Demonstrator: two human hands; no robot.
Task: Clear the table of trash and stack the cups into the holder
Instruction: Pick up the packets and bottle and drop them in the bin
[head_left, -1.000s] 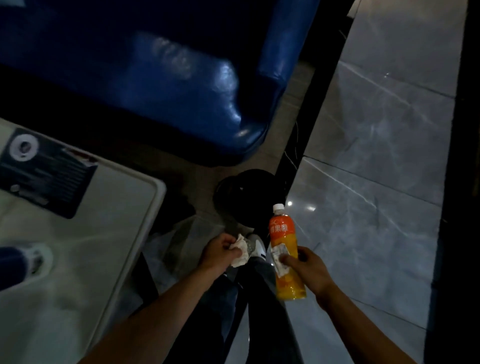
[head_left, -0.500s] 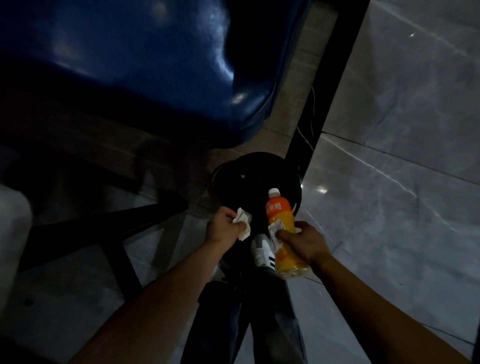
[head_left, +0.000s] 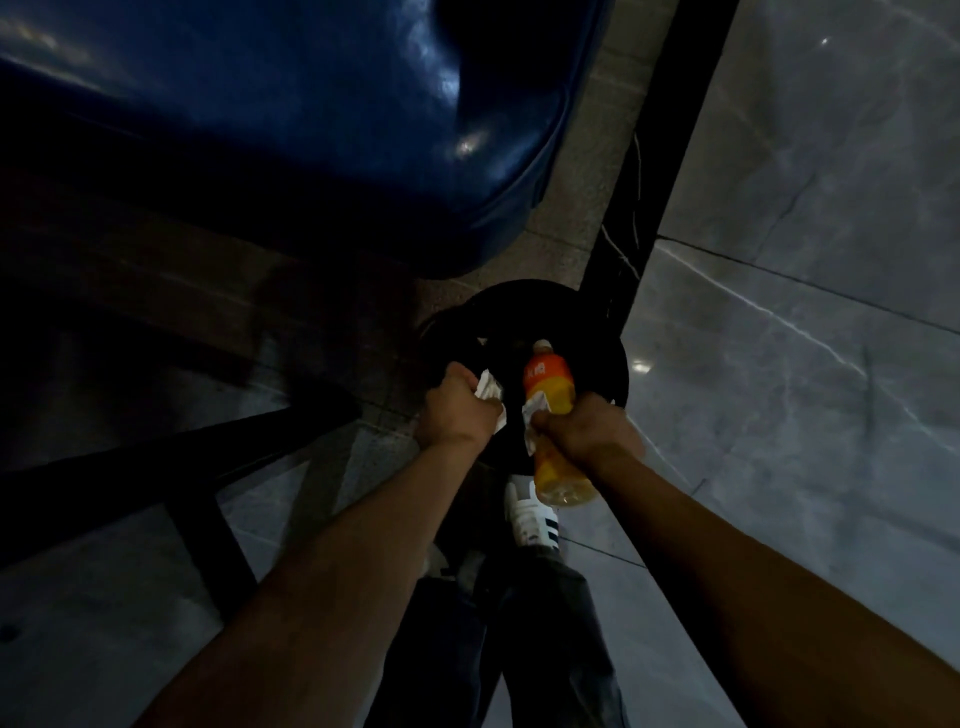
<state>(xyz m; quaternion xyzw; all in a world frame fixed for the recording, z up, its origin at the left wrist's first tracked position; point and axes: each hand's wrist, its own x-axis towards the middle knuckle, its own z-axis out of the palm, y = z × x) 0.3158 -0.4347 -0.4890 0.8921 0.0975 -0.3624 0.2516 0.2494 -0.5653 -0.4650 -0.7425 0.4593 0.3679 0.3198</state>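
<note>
Orange bottle (head_left: 549, 395): a plastic drink bottle, partly full, with a white cap; it is tilted, cap end over the dark bin (head_left: 602, 338).
Right hand (head_left: 589, 434): closed around the middle of the bottle, with a small white paper scrap (head_left: 532, 415) pressed against it.
Left hand (head_left: 457, 413): closed on a crumpled white tissue (head_left: 489, 391), just at the near edge of the bin.
Step in hand: I judge it is the throwing away of trash; both hands are at the bin and nothing is released yet.
Next move: it calls for opening both hands over the bin mouth, so that nothing falls on the floor.
Surface: glossy grey marble tiles (head_left: 805, 364), with light reflections.
Room: dim; a blue leather seat (head_left: 311, 130) is above the bin, and a black frame (head_left: 182, 467) at the left.
Cups and holder: not in view.
</note>
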